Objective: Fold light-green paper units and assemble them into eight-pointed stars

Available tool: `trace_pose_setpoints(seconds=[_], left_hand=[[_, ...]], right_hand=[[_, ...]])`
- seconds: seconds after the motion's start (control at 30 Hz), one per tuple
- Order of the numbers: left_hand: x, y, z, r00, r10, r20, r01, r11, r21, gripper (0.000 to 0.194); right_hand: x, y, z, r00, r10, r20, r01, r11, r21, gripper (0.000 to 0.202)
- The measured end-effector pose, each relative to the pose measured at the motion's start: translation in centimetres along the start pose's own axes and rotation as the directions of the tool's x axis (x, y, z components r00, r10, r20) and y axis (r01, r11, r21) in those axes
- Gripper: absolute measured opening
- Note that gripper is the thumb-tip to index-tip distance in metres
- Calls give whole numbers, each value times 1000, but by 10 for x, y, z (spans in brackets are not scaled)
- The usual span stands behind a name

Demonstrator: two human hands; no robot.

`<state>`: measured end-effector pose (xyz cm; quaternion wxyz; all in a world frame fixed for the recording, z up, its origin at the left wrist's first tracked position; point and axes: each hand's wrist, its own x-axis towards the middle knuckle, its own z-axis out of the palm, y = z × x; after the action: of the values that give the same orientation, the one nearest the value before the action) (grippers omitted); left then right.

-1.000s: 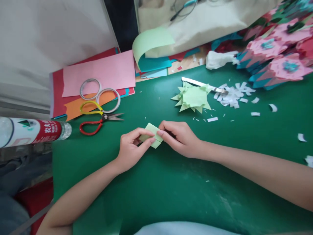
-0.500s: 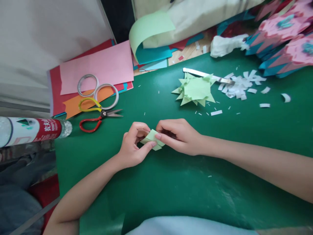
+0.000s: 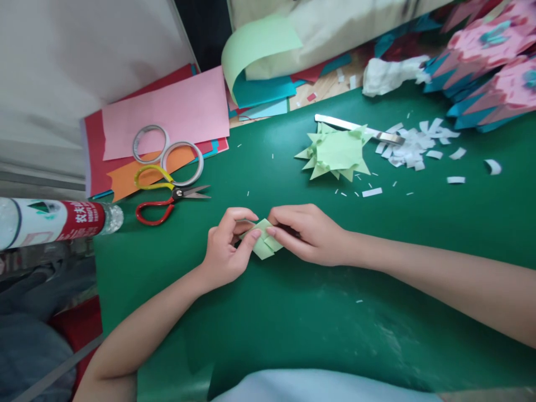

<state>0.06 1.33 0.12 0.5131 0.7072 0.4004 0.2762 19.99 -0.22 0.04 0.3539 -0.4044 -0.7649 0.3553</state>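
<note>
A small piece of folded light-green paper is pinched between both hands, above the green table mat. My left hand grips its left side, thumb on top. My right hand holds the right corner between thumb and fingers; the curled fingers hide part of it. Beyond the right hand lies a spiky light-green paper piece made of folded points. Metal tweezers rest against its far edge, their right end by a heap of cut white strips.
Scissors with yellow and red handles lie at left, beside two tape rolls on pink paper. A water bottle lies at the left edge. Pink and blue paper flowers and a crumpled white tissue are at the far right.
My left thumb has shifted up and back along the folded paper, baring more of its near face. The right hand keeps almost the same place.
</note>
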Motion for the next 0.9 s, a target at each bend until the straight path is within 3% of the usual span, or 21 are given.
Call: trace_pose_setpoints(seconds=[0.17, 0.37, 0.57, 0.77, 0.9], left_hand=[[1, -3, -1, 993, 116, -9, -115, 993, 18, 12], [2, 0, -3, 995, 99, -21, -97, 993, 63, 12], [4, -1, 0, 981, 186, -52, -181, 979, 93, 12], [5, -2, 0, 905, 411, -111, -369, 887, 277, 13], [6, 2, -2, 897, 423, -125, -372, 878, 300, 14]], right_hand=[[0, 0, 0, 1000, 20, 15, -20, 1000, -7, 27], [0, 0, -1, 999, 24, 32, -24, 1000, 7, 27], [0, -1, -1, 997, 45, 55, -45, 999, -2, 27], [-1, -3, 0, 997, 65, 29, -65, 998, 9, 30], [-1, -2, 1, 999, 34, 2, -34, 999, 10, 32]])
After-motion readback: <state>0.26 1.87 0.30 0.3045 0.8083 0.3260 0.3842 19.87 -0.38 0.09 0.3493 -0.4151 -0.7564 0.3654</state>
